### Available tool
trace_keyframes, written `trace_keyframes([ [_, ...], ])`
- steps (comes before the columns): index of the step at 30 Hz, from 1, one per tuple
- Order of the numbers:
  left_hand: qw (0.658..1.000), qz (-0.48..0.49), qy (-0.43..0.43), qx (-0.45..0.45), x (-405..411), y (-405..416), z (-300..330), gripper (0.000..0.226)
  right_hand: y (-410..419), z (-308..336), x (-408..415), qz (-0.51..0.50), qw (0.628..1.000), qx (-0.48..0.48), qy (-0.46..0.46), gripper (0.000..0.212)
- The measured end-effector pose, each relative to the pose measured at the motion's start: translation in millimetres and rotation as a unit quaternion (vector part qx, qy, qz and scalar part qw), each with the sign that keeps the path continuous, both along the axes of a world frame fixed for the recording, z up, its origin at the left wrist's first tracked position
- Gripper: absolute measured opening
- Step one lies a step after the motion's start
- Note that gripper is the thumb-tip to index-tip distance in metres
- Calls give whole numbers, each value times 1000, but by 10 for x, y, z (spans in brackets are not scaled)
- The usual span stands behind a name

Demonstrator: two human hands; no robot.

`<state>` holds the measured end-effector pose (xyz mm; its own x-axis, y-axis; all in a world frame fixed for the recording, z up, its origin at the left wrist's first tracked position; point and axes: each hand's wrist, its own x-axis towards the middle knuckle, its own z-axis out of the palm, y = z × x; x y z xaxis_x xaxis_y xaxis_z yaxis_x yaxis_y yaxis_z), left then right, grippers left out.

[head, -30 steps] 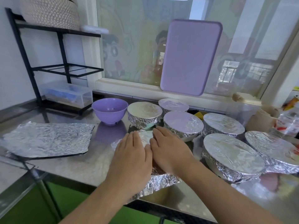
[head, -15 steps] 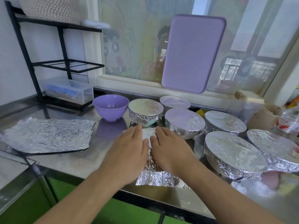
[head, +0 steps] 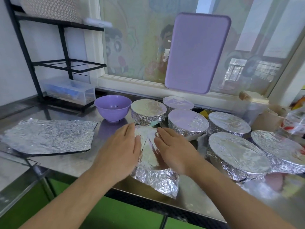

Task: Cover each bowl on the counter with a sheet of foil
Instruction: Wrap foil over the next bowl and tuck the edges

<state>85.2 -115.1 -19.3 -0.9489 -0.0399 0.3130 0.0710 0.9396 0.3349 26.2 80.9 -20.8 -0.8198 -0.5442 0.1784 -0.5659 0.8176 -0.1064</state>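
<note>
Left hand (head: 120,151) and right hand (head: 173,148), flat, have been slid apart across the foil (head: 149,149) over the bowl at the counter (head: 69,162) front edge; top smoothed, skirt still loose.

spare foil sheet (head: 47,136) left | open bowl (head: 113,107) behind hands | covered bowls (head: 234,151) right on counter (head: 66,164)

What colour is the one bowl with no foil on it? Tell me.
Purple: the uncovered bowl is plain lilac inside and out, clearest in the head view.
</note>
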Motion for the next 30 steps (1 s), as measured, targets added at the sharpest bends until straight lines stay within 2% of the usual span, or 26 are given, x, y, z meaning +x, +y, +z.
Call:
trace_keyframes([
  [3,998,-15,56,-6,88,74,3,58,-96,-72,201,-26,999,-9,24,43],
  [4,998,-36,53,16,121,119,-26,58,-120,-88,237,-50,997,-39,40,56],
  [6,997,-74,19,23,183,199,-95,68,-140,-18,284,-88,992,-88,2,75],
  [8,997,-75,-4,-10,213,216,-139,88,-143,1,323,-44,991,-124,-5,60],
  [9,997,-70,-12,0,218,202,-136,90,-87,6,320,-16,994,-110,-6,51],
  [10,997,-72,-25,11,220,179,-124,90,-8,42,325,-5,992,-118,-39,53],
  [12,994,-93,-52,31,239,124,-101,97,183,111,332,11,968,-163,-190,77],
  [14,991,-105,-80,31,264,80,-71,110,299,109,327,38,952,-187,-238,97],
  [19,989,-103,-100,28,254,40,-70,145,412,126,305,39,962,-140,-231,120],
  [23,988,-95,-112,48,239,33,-75,158,452,43,236,37,965,-137,-219,134],
  [28,989,-91,-108,46,210,46,-81,160,478,-33,202,43,968,-143,-200,129],
  [30,989,-90,-107,51,207,39,-95,158,480,-62,193,34,965,-158,-206,105],
])
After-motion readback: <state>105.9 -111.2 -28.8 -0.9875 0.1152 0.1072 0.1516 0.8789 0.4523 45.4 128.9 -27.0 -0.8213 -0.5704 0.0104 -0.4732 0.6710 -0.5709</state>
